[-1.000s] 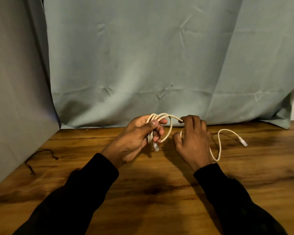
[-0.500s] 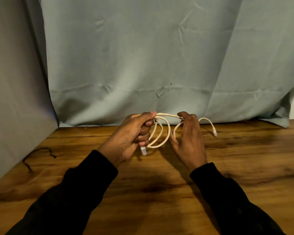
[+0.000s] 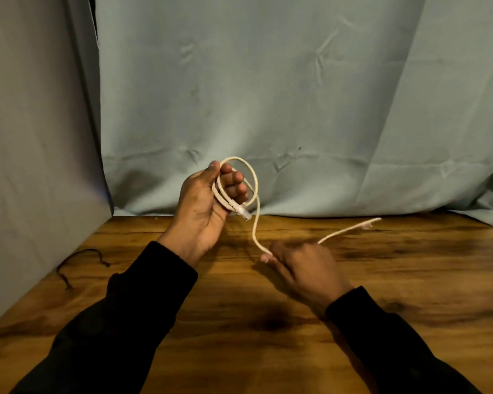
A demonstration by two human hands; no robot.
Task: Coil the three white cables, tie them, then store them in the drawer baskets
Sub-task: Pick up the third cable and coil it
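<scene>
One white cable (image 3: 256, 194) is in both my hands above the wooden table (image 3: 268, 351). My left hand (image 3: 208, 206) is raised, palm up, with its fingers closed over several coils; a clear plug hangs just below them. From the coil the cable drops to my right hand (image 3: 299, 265), which pinches it low over the table. The free end runs right from that hand and ends in a second plug (image 3: 369, 224), blurred. No other white cable, drawer or basket is in view.
A thin dark cord (image 3: 77, 263) lies on the table at the left, near a grey cloth screen (image 3: 40, 137). A pale green curtain (image 3: 296, 109) hangs along the table's far edge.
My left hand has lifted and turned palm up with the coil. My right hand has dropped down and toward me, pulling out a length of cable; the free end has swung right.
</scene>
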